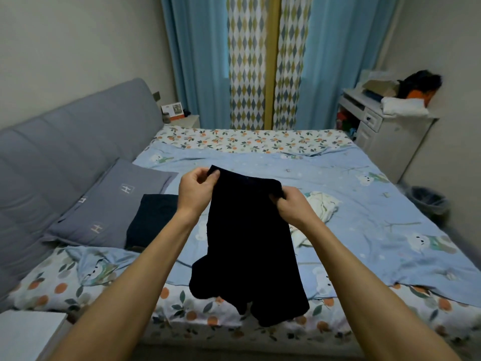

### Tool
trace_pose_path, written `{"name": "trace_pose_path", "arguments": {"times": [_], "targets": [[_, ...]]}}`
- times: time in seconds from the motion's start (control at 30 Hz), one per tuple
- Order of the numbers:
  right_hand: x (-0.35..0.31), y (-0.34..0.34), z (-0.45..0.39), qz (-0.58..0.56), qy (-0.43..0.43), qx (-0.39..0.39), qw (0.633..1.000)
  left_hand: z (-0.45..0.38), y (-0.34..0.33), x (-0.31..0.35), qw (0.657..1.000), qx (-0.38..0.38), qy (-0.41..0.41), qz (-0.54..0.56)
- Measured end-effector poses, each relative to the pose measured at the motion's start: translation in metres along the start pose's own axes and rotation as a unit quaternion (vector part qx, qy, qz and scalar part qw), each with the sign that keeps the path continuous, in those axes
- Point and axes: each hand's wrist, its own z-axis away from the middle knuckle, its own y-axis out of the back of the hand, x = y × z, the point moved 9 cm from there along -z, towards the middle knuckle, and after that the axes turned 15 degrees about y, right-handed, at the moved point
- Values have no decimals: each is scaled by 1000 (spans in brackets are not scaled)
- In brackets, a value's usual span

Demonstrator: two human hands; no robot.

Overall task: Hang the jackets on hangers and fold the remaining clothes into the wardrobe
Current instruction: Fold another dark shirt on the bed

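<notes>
Both hands, left (196,188) and right (291,204), pinch dark garment (250,243) hanging lengthwise downward

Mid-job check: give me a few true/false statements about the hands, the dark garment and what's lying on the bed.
1. Both hands pinch the dark garment at its top edge: left hand, right hand. True.
2. The garment lies flat on the bed. False: it hangs from the hands, above the bed.
3. A white garment lies on the bed by the right hand. True.
4. The folded dark cloth rests on the floor. False: it sits on the bed, against the pillow.
</notes>
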Motion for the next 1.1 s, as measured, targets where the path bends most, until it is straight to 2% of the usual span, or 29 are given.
{"name": "trace_pose_path", "arguments": {"times": [0.13, 0.17, 0.27, 0.33, 0.43, 0.53, 0.57, 0.63, 0.73, 0.83, 0.93, 1.0, 1.1], "targets": [[-32, 2, -8, -29, 42, 10, 999, 1, 4, -19, 991, 16, 11, -134], [-40, 2, -11, -31, 56, 10, 998, 5, -1, -21, 987, -8, 0, -159], [-69, -2, -18, -39, 95, -2, 995, 32, -42, -14, 967, -164, -41, -193], [-82, -6, -20, -58, 111, 5, 992, 45, -66, -16, 946, -221, -35, -233], [-73, -3, -20, -46, 101, 45, 993, 41, -70, -19, 952, -215, 26, -214], [-26, 7, -8, 13, 21, 59, 998, 31, -58, -26, 957, -182, 105, -201], [-10, 7, 1, 6, -10, 59, 998, 27, -54, -31, 959, -162, 139, -185], [17, 2, 19, -15, -50, 64, 997, 28, -53, -45, 953, -150, 251, -72], [31, -18, 42, -46, -49, 74, 995, 33, -63, -56, 908, -152, 368, 127], [25, -49, 60, -146, -34, 12, 989, 34, -74, -52, 878, -156, 389, 230], [21, -74, 70, -191, -44, -46, 980, 37, -80, -46, 868, -151, 388, 269], [29, -75, 69, -133, -42, -25, 990, 39, -83, -42, 866, -148, 384, 284], [38, -53, 60, -55, -45, 59, 996, 38, -77, -36, 860, -145, 378, 310]]}}
